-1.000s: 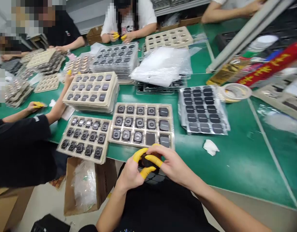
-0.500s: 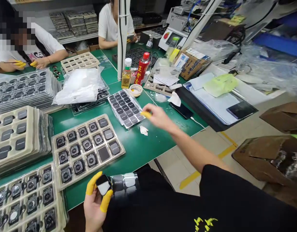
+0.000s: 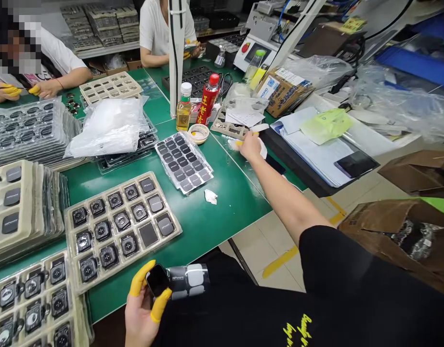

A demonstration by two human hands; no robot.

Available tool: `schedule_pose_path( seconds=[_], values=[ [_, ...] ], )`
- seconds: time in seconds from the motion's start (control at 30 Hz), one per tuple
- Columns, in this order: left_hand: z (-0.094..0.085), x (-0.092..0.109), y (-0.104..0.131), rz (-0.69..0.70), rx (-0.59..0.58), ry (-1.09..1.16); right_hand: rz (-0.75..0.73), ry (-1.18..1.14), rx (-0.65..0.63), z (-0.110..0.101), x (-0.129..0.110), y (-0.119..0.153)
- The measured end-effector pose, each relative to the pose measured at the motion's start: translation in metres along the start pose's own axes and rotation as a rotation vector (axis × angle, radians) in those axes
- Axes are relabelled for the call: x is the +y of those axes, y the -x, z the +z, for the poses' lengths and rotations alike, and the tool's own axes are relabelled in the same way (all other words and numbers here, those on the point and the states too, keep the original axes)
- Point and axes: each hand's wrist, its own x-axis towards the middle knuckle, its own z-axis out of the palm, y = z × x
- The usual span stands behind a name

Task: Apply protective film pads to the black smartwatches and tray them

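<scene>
My left hand (image 3: 144, 308), with yellow finger cots on thumb and index, grips a dark smartwatch body (image 3: 158, 281) by its edges. Its black screen faces up. Beside it, over my lap, lies a clear film strip (image 3: 189, 279) with dark and pale rounded squares. My right hand (image 3: 251, 147) reaches across the bench to a crumpled white wipe (image 3: 262, 148) by a dark phone (image 3: 275, 165). Its yellow-tipped fingers stand apart; what they touch is partly hidden. A tray (image 3: 72, 284) of watch bodies and several square pads lies ahead of my left hand.
A sticker sheet (image 3: 184, 164), tape roll (image 3: 198, 133), oil bottle (image 3: 184, 108) and red bottle (image 3: 209, 101) stand mid-bench. Stacked trays (image 3: 45, 202) rise at left. A white post (image 3: 176, 58) stands behind. Two people work across the bench. An open carton (image 3: 370, 217) sits at right.
My right hand has moved from beside the sticker sheet, away and rightward to the white wipe near the phone. The white patch on the watch screen is gone; my left hand still holds the watch.
</scene>
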Motion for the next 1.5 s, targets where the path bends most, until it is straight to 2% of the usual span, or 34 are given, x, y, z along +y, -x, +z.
schedule_pose_path(
  seconds=[0.1,0.17,0.33,0.43,0.53,0.6,0.7,0.77,0.83,0.93,1.03,1.13,1.2,1.27,1.43,1.5],
  values=[
    [0.004,0.004,-0.001,0.033,0.012,-0.003,-0.086,0.015,0.039,-0.004,-0.007,0.018],
    [0.006,0.006,-0.003,0.065,0.016,-0.009,-0.195,0.002,-0.019,-0.006,-0.01,0.049],
    [0.009,0.01,-0.007,0.116,0.002,-0.027,-0.482,-0.044,-0.285,-0.001,0.001,0.18],
    [0.012,0.016,-0.011,0.132,-0.049,-0.044,-0.535,-0.026,-0.339,0.009,0.009,0.235],
    [0.016,0.022,-0.015,0.158,-0.092,-0.098,-0.531,-0.012,-0.348,0.014,0.011,0.249],
    [0.019,0.024,-0.017,0.174,-0.12,-0.121,-0.526,-0.018,-0.349,0.009,0.005,0.251],
    [0.021,0.024,-0.018,0.209,-0.174,-0.109,-0.598,-0.114,-0.354,-0.013,-0.017,0.265],
    [0.023,0.026,-0.018,0.231,-0.203,-0.102,-0.77,-0.258,-0.387,-0.034,-0.04,0.284],
    [0.025,0.029,-0.017,0.268,-0.239,-0.092,-1.043,-0.358,-0.524,-0.052,-0.065,0.305],
    [0.025,0.035,-0.014,0.324,-0.301,-0.097,-1.37,-0.381,-0.841,-0.063,-0.095,0.328],
    [0.02,0.039,-0.009,0.313,-0.336,-0.156,-1.471,-0.377,-1.063,-0.059,-0.111,0.334],
    [0.015,0.039,-0.004,0.273,-0.38,-0.191,-1.56,-0.326,-1.149,-0.055,-0.118,0.334],
    [0.014,0.037,-0.002,0.273,-0.398,-0.174,-1.597,-0.288,-1.155,-0.053,-0.122,0.336],
    [0.016,0.032,-0.002,0.299,-0.386,-0.131,-1.616,-0.272,-1.081,-0.052,-0.125,0.339],
    [0.019,0.02,-0.003,0.331,-0.33,0.018,-1.795,-0.334,-0.563,-0.051,-0.123,0.339],
    [0.018,0.018,-0.004,0.318,-0.337,0.059,-1.861,-0.381,-0.489,-0.053,-0.121,0.338]
  ],
)
